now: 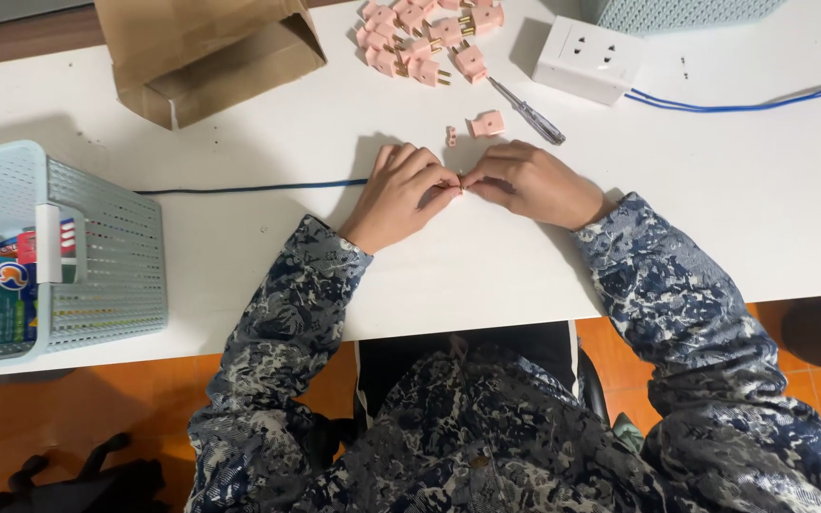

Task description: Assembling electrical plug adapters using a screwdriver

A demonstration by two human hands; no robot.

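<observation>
My left hand (401,195) and my right hand (529,180) meet fingertip to fingertip on the white table (268,247), pinching the end of a dark blue wire (249,188) that runs off to the left. The small part between the fingers is mostly hidden. Just beyond the hands lie a pink plug half (487,123) and a tiny pink piece (450,136). A screwdriver (527,111) with a clear handle lies beside them. A pile of several pink plugs (420,38) sits farther back.
A white power strip (587,59) with a blue cable (743,103) stands at the back right. A brown paper bag (206,52) lies at the back left. A pale blue basket (49,252) with packets sits at the left edge.
</observation>
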